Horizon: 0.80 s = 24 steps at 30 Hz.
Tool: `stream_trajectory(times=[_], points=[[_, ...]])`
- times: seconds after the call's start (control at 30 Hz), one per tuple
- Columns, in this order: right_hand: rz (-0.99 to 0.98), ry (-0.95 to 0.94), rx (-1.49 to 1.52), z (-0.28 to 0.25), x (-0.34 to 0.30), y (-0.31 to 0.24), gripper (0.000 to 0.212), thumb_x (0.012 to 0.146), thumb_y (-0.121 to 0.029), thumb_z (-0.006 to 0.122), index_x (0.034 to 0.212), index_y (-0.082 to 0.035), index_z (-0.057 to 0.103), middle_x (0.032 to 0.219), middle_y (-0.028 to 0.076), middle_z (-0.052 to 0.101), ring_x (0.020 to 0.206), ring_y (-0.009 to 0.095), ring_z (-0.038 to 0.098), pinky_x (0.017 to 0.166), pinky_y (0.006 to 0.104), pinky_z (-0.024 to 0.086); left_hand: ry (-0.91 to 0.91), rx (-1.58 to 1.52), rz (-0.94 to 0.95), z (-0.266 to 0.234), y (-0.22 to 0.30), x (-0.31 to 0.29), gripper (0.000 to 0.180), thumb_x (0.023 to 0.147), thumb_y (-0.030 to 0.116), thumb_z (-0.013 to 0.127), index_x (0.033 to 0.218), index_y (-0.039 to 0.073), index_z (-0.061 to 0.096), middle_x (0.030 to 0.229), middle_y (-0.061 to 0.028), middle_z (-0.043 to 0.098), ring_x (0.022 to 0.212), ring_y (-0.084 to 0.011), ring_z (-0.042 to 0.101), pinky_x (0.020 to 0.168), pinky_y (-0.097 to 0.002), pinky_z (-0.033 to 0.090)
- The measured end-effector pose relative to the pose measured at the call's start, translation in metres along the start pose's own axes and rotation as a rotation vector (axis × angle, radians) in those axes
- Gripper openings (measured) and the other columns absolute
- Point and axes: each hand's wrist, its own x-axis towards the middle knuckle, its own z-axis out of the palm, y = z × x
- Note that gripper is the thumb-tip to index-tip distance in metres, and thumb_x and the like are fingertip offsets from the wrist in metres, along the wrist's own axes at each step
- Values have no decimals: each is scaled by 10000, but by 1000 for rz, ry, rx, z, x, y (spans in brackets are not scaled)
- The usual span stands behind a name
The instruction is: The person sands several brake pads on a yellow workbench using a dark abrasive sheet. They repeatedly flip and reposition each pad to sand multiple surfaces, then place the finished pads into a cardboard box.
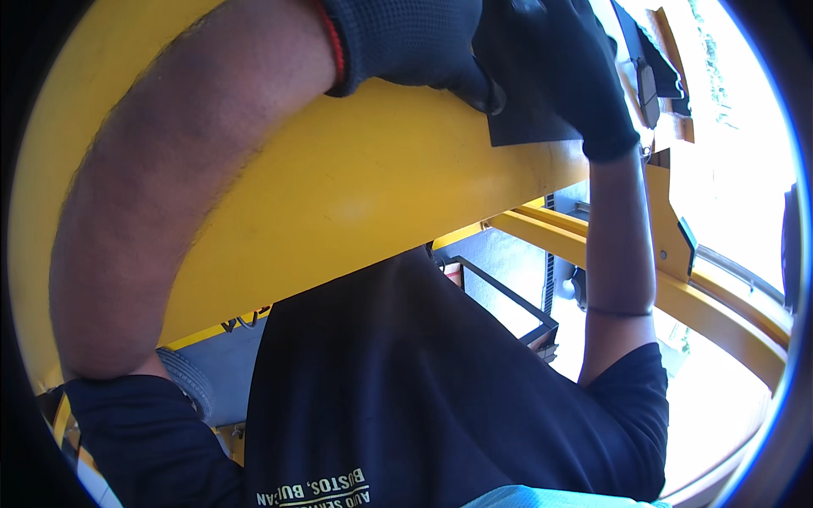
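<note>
Both of my hands wear black gloves and meet at the top of the view, over a large, smooth yellow panel (356, 178). My left hand (406, 41), in a red-edged cuff, reaches across from the left. Its thumb is stretched toward a dark flat sheet (529, 125), while the upper edge cuts off or hides its other fingers. My right hand (555, 63) comes up from the right, its back toward me and fingers bent over the dark sheet. The sheet's lower corner sticks out beneath this hand, against the yellow surface.
Yellow frame beams (720, 317) curve along the right side. A dark metal bracket (648, 93) is fixed beside my right wrist. Below the panel are a tyre (188, 381) at the left and a black angled frame (508, 292). Bright daylight fills the right side.
</note>
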Motion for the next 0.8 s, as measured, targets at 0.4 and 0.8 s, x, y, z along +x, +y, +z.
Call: stream_trajectory(times=[0.4,0.8], points=[[-121,18,-15,-7,-5,16,348,1044,-345,593,1320,-143,658,1138,211,697,1066,424,656,959,521,502,-24,42,-15,-16,9,-7,1041,794,730,717,1423,-82,552,1374,-263,617,1336,-417,563,1196,-640,285],[-31,-138,56,-18,-12,24,448,930,-212,796,1357,-191,666,1204,172,716,1120,359,698,952,471,578,-129,-35,-21,-26,9,1,1077,774,763,720,1486,-21,527,1433,-261,583,1378,-421,530,1209,-653,257]])
